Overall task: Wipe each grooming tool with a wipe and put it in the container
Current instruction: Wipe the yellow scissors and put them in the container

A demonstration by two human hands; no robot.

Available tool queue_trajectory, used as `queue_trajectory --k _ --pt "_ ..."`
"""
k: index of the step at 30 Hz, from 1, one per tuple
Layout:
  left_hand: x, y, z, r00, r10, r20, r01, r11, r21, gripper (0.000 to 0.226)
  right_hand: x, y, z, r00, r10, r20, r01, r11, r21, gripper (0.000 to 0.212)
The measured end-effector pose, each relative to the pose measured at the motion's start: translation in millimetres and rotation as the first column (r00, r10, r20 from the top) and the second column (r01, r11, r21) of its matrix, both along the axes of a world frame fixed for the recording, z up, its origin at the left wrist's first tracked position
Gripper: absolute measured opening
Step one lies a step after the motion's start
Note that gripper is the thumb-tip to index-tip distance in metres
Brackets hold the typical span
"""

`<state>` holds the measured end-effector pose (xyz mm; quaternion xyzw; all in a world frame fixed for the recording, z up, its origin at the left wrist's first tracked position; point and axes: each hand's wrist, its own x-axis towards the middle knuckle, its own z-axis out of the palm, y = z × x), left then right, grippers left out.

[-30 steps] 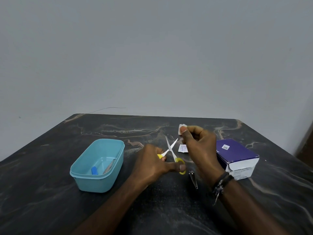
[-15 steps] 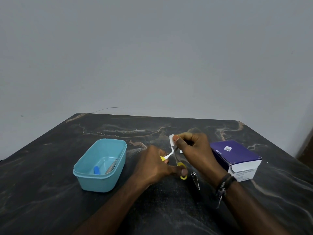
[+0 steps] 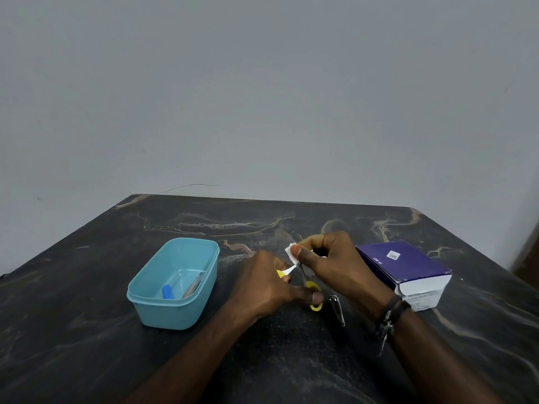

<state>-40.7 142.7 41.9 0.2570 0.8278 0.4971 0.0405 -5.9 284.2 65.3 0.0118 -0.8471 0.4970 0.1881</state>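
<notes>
My left hand (image 3: 268, 287) grips small scissors (image 3: 309, 282) by their yellow handles, blades spread apart and pointing away from me. My right hand (image 3: 332, 266) pinches a small white wipe (image 3: 291, 253) around one blade, near its tip. A metal nail clipper (image 3: 337, 310) lies on the dark table just right of the scissor handle, under my right wrist. The light blue container (image 3: 151, 301) stands to the left of my hands; inside it lie a small blue tool (image 3: 167, 291) and a slim metal tool (image 3: 194, 285).
A purple and white box (image 3: 405, 266) sits to the right of my right hand. The dark marbled table (image 3: 87, 345) ends at a grey wall behind. A dark bracelet is on my right wrist.
My right hand came down with the wipe from above the scissors onto a blade and has slid along it. The left hand kept holding the scissors in place.
</notes>
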Motion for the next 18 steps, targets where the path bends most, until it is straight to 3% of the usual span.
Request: queue_trajectory --k 6,9,11,14,18 --pt "0 2 -3 0.999 -0.040 -0.003 0.040 0.999 -0.024 0.055 1 5 3 0.999 0.026 0.022 -0.027 0.998 0.056 0.027" --pt "6 2 2 0.997 -0.078 0.007 0.078 0.996 -0.051 0.025 0 1 2 0.999 -0.017 -0.039 0.015 0.999 -0.052 0.024" --pt "9 1 4 0.995 -0.104 -0.008 0.103 0.993 -0.057 0.035 0 2 3 0.999 -0.017 -0.043 0.013 0.997 -0.077 0.024" --pt "7 1 4 0.995 -0.099 -0.004 0.099 0.993 -0.064 0.022 1 4 4 1.000 0.012 0.014 -0.011 0.998 -0.057 0.027" --pt "6 1 2 0.994 -0.112 0.003 0.112 0.993 -0.045 0.023 1 3 3 1.000 -0.003 0.012 0.005 0.991 -0.131 0.024"
